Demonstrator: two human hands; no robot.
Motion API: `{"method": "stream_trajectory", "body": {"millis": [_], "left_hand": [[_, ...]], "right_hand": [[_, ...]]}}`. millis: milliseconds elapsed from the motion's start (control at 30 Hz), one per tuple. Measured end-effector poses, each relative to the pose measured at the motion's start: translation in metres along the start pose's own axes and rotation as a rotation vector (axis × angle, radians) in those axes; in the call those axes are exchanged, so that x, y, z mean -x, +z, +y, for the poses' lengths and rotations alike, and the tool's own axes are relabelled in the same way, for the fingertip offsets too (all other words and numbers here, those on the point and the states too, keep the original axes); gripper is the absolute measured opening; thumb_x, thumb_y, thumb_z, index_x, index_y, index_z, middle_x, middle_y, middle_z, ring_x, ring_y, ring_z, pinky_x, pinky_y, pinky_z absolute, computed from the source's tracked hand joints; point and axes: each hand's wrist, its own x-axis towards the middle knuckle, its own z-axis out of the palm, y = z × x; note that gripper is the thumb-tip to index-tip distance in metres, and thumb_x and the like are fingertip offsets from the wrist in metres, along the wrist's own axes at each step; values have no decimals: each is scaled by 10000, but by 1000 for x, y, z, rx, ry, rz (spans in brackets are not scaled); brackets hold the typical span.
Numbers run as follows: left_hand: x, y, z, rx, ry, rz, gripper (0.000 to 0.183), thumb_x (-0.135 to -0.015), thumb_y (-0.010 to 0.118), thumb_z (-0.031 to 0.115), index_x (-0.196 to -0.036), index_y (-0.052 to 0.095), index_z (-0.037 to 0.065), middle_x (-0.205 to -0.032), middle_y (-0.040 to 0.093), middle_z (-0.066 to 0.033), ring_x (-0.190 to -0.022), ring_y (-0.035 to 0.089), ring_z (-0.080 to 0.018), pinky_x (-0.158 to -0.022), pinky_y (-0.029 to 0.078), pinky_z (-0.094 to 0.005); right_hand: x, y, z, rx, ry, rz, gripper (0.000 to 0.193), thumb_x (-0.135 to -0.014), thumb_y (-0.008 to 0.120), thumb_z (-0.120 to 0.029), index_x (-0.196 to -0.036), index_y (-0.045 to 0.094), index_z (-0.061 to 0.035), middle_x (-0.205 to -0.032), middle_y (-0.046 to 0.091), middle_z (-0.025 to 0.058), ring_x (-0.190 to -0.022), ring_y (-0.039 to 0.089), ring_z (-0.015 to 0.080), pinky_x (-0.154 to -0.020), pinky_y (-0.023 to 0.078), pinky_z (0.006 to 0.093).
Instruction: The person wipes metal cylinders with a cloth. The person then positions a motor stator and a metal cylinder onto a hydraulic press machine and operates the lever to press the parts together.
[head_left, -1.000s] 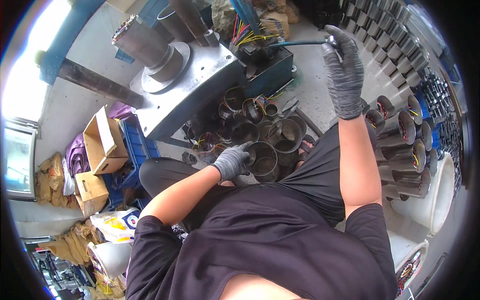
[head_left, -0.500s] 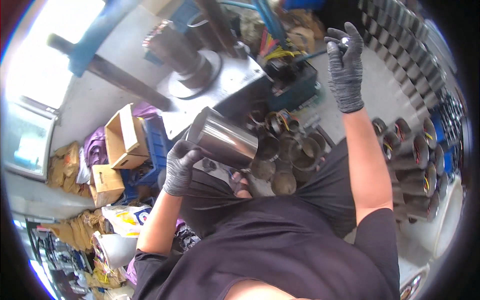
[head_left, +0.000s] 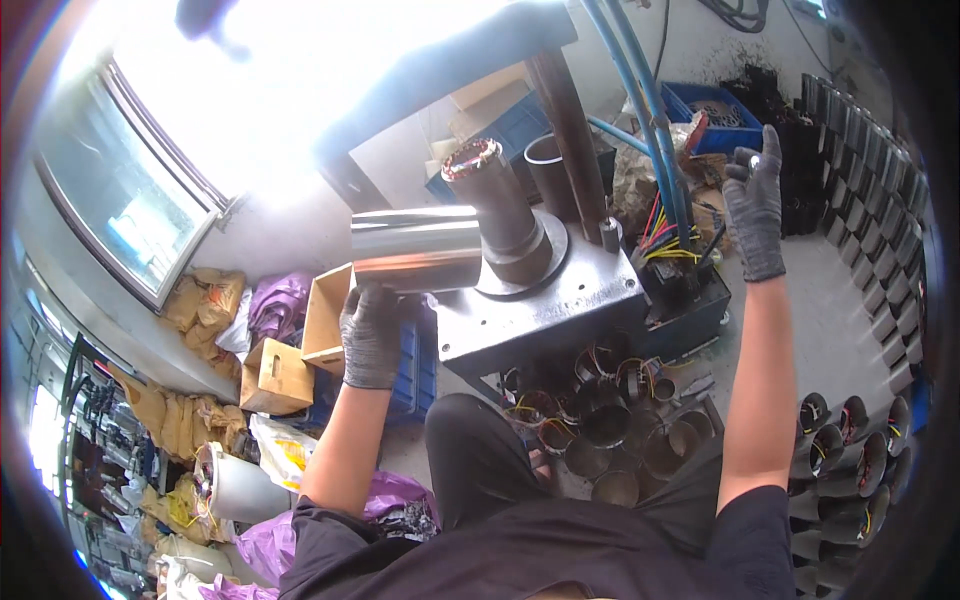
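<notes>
My left hand [head_left: 369, 335], in a dark grey knit glove, is closed on the lower side of a shiny metal tube [head_left: 415, 248]. The tube lies sideways in the air, its right end close to an upright metal cylinder [head_left: 487, 205] with copper-coloured windings at its top. That cylinder stands on a round base on a steel machine table [head_left: 540, 320]. Out to the right, my gloved right hand [head_left: 756, 215] is raised, some fingers curled around a small shiny round piece [head_left: 755, 162] and one finger pointing up.
Dark columns [head_left: 570, 130] rise from the machine table, with blue hoses [head_left: 640, 95] beside them. Several metal housings [head_left: 605, 415] with wires sit on the floor below. Rows of stacked tubes [head_left: 870, 200] line the right. Cardboard boxes [head_left: 275, 375] and a blue crate [head_left: 405, 375] are at left.
The metal tube in my left hand has gone up beside the upright cylinder and turned nearly level. My view has shifted up toward the machine. The right hand is still raised with the small piece.
</notes>
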Motion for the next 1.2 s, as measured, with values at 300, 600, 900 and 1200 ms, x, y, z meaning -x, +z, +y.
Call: {"method": "stream_trajectory", "body": {"millis": [300, 600, 900, 1200], "left_hand": [[-78, 45, 14, -975, 599, 192, 239, -839, 875, 58, -949, 662, 52, -924, 678, -15, -841, 651, -127, -793, 558, -325], [-96, 109, 6, -1016, 862, -95, 446, -663, 968, -15, -921, 621, 92, -969, 658, -25, -917, 656, -176, -836, 566, -355], [-149, 120, 20, -1042, 658, -188, 339, -790, 945, 89, -1039, 717, 71, -1224, 699, -57, -1072, 681, -164, -938, 583, -352], [-195, 143, 52, -966, 554, -196, 455, -952, 813, 229, -1347, 692, 37, -1199, 730, -42, -1142, 667, -173, -1066, 527, -334]], "right_hand": [[13, -11, -20, 30, -3, 34, 1008, -887, 577, 160, -1735, 125, -143, -1255, 573, 116, -971, 595, 156, -921, 578, 301], [15, -10, -33, -23, 112, 9, 973, -859, 501, 192, -1708, 205, -182, -1323, 564, 140, -1059, 617, 166, -984, 573, 314], [17, -12, -25, 45, 52, 33, 914, -867, 569, 168, -1675, 257, -125, -1280, 557, 127, -1016, 610, 172, -981, 565, 330], [21, -17, -32, 18, 85, 9, 894, -887, 583, 163, -1673, 261, -120, -1298, 539, 125, -1029, 602, 171, -970, 564, 315]]}}
